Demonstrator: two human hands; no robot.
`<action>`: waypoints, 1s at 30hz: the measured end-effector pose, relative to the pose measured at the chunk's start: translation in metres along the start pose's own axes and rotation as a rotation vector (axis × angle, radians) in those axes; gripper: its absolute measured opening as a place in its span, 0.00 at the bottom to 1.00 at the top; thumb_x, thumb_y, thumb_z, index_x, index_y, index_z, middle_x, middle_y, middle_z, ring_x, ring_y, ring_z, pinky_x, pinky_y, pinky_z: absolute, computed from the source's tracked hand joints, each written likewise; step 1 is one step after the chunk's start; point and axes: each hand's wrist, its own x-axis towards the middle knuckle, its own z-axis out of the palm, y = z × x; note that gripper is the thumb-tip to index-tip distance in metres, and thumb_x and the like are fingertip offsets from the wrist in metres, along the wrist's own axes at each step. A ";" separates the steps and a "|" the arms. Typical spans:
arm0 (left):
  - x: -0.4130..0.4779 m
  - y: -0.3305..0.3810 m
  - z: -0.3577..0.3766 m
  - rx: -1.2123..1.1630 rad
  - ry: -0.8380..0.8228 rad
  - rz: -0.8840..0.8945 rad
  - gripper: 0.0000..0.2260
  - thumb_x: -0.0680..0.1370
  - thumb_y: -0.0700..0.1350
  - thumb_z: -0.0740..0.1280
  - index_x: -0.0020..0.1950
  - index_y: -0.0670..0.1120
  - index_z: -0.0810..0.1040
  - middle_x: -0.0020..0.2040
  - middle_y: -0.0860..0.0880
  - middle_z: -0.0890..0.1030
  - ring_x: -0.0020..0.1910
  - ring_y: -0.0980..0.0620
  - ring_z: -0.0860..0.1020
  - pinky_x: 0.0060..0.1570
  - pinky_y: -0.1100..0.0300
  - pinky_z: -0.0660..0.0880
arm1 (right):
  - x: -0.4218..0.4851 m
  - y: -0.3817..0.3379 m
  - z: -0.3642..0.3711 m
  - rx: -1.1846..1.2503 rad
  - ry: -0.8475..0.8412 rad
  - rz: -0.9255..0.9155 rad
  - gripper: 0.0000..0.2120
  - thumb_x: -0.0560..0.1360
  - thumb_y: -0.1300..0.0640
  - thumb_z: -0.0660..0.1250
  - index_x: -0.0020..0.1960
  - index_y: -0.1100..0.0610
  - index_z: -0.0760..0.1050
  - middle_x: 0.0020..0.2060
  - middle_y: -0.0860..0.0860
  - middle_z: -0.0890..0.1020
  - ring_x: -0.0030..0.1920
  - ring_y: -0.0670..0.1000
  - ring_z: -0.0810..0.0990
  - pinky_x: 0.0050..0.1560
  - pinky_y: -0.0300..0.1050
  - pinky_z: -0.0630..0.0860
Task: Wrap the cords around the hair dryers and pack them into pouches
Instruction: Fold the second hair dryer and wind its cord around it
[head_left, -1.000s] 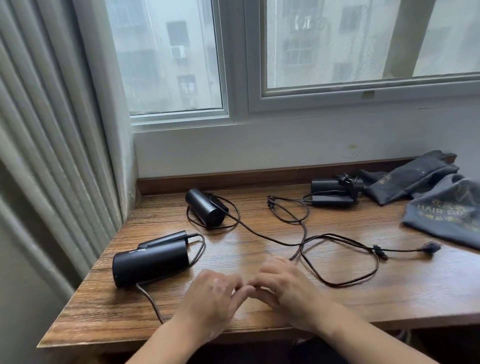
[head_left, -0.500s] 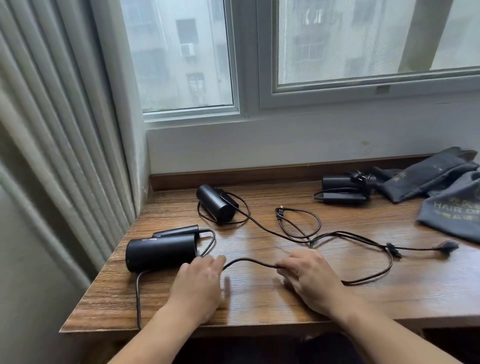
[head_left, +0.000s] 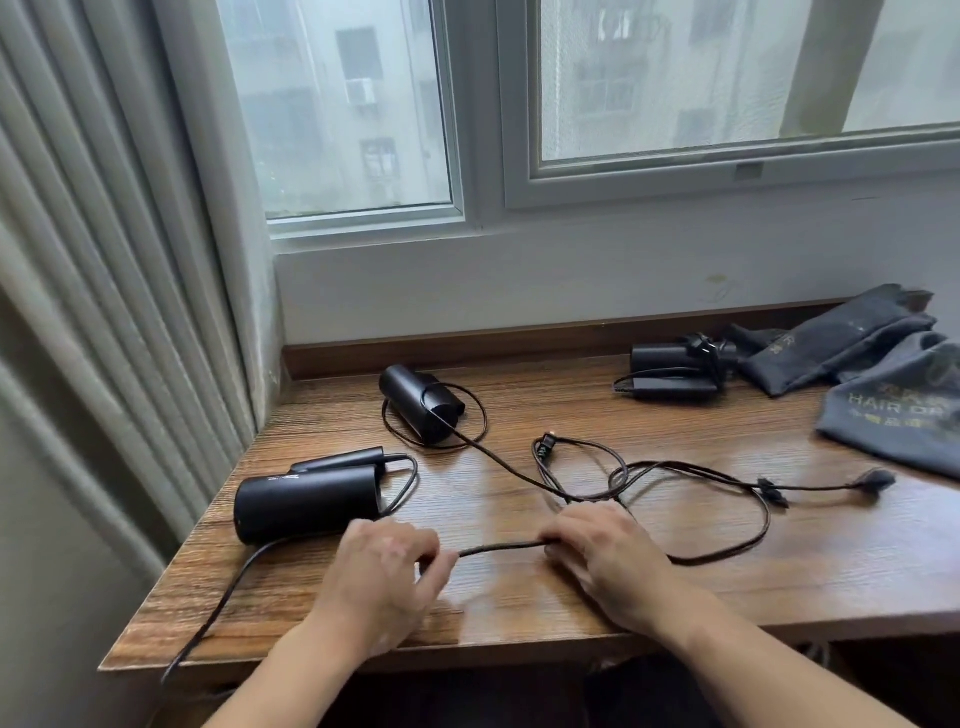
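Both hands pinch one black cord, with the left hand and right hand curled on it just above the desk. Past the right hand it loops and crosses the other cord. A hard pull could make a knot or drag the back hair dryer. The held cord looks thin and floppy. The near hair dryer lies on its side by the left hand.

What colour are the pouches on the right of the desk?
Dark grey pouches with pale lettering, seen best in the head view.
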 end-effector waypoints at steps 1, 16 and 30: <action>0.001 0.002 -0.003 0.070 -0.049 -0.046 0.19 0.81 0.64 0.50 0.39 0.56 0.71 0.35 0.58 0.73 0.42 0.58 0.74 0.54 0.56 0.67 | 0.000 -0.001 0.002 0.005 0.002 0.005 0.12 0.79 0.44 0.60 0.52 0.45 0.80 0.47 0.41 0.81 0.49 0.48 0.79 0.55 0.46 0.75; -0.004 0.048 0.036 -0.248 0.067 0.099 0.08 0.82 0.57 0.59 0.49 0.57 0.75 0.35 0.58 0.81 0.37 0.57 0.77 0.43 0.60 0.67 | -0.007 -0.021 0.009 0.044 0.062 -0.074 0.13 0.76 0.48 0.63 0.55 0.50 0.82 0.55 0.44 0.84 0.57 0.47 0.81 0.58 0.43 0.79; -0.020 0.023 0.025 -0.529 0.268 0.206 0.09 0.73 0.47 0.70 0.32 0.52 0.80 0.29 0.60 0.76 0.30 0.59 0.73 0.38 0.62 0.72 | 0.005 -0.006 0.003 -0.118 0.060 -0.190 0.07 0.79 0.43 0.61 0.54 0.41 0.76 0.66 0.42 0.77 0.64 0.49 0.76 0.60 0.54 0.72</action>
